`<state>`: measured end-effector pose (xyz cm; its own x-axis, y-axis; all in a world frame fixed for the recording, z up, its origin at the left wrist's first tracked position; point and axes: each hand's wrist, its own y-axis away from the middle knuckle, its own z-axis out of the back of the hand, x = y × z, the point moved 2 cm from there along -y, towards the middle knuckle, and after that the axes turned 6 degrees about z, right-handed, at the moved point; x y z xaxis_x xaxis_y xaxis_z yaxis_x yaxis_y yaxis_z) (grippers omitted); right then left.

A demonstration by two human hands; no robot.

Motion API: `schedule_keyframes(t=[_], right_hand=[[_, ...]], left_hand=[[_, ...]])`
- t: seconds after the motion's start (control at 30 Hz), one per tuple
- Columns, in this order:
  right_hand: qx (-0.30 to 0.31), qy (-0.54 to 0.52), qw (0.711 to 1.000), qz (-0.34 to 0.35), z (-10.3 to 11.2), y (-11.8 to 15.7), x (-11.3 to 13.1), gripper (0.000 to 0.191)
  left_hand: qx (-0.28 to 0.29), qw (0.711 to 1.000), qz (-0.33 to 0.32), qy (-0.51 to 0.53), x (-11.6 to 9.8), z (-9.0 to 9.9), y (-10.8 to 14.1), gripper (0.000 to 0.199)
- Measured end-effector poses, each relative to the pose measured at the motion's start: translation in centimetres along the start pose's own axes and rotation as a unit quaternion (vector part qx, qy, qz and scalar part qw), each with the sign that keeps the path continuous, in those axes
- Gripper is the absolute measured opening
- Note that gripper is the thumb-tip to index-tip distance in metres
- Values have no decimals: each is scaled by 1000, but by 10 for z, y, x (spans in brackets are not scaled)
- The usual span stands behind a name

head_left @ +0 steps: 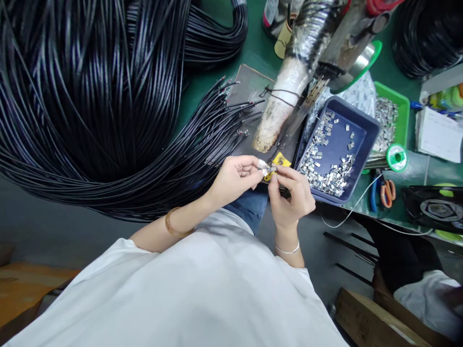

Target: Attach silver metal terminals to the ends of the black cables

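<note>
My left hand (235, 178) is closed in a pinch, with white wrapping on a fingertip, around what looks like the end of a thin black cable. Facing it, my right hand (293, 193) pinches a small silver metal connector (274, 168) against that end. Fingers cover most of the join, so how far the two fit together is hidden. Just behind the fingertips lies a yellow object (281, 159), partly covered. Right of my hands, a dark blue tray (334, 137) holds many loose metal pieces (334, 183).
Black cables (90, 96) fill the left, stripped ends fanned over a brown board (249, 79). A wrapped white cylinder (278, 106) leans over the board. A green bin (403, 101), solder spool (397, 157), orange-handled scissors (388, 193) and black fan (439, 209) stand right. Another person (423, 294) sits lower right.
</note>
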<state>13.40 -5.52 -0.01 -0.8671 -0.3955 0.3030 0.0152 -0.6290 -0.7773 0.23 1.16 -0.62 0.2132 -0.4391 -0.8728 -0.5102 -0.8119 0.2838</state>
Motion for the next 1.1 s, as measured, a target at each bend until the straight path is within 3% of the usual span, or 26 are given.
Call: schedule_keyframes(t=[0.37,0.7,0.8,0.9,1.0,1.03,1.1], right_hand=[[-8,-8,999,-31,-4,-7,0,16],[-1,-26,1000,-15,-3,1,-1,16],[-1,-40,998,-41,2,-1,-1,12],[-79,-50,993,-67,14,-8,-4,6],[-264,17,963,-41,36,-16,-5,5],[-301,35,952,-49,43,-18,-6,7],[-254,30,959,-121,53,-21,-14,15]], left_hand=[[-37,996,-74,18,-4,-4,-5,7],[-10,999,-44,-6,2,-1,-6,6],[6,999,-17,-51,2,-1,-2,7],[72,990,15,-122,7,2,6,9],[168,956,2,-242,13,7,18,14],[191,939,-13,-287,14,9,22,15],[201,909,-47,-363,15,13,29,17]])
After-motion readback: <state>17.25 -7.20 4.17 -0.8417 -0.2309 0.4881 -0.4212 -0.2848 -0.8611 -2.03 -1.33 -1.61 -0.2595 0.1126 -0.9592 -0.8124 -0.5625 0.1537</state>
